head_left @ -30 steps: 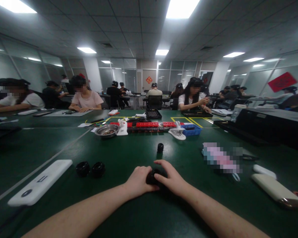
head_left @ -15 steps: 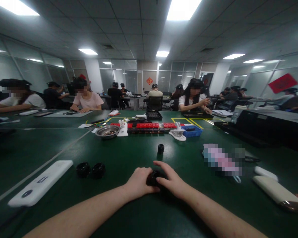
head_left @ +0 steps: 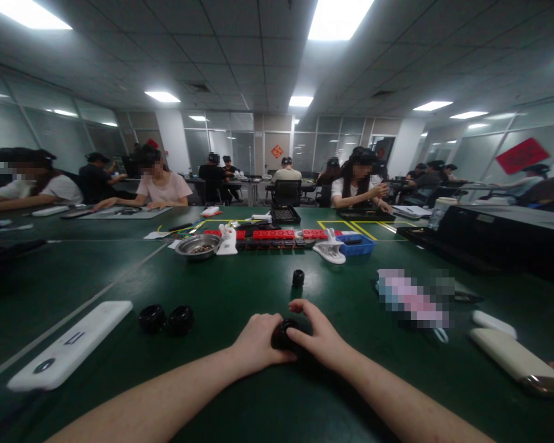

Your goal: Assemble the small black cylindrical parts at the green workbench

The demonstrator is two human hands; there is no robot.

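Observation:
Both hands meet low in the middle of the green table (head_left: 231, 289), around a glossy black tyre-like part (head_left: 286, 327). My left hand (head_left: 259, 338) wraps it from the left, with the thumb along its near side. From the right, my right hand (head_left: 322, 337) presses its thumb on the part, while the fingers arch over the far side. My hands cover much of the part. Two similar black parts (head_left: 167, 319) sit side by side to the left. Another, smaller-looking black part (head_left: 298, 278) stands beyond my hands.
A long white device (head_left: 74, 344) lies on the left. Farther back are a metal bowl (head_left: 198, 247) of small pieces, white stands (head_left: 228, 240), a red strip (head_left: 272, 234) and a blue tray (head_left: 357, 245). A cream case (head_left: 512, 357) lies right. Co-workers sit across the table.
My right hand's fingers have curled in slightly over the black part. Both hands stay on it. The view has shifted a little.

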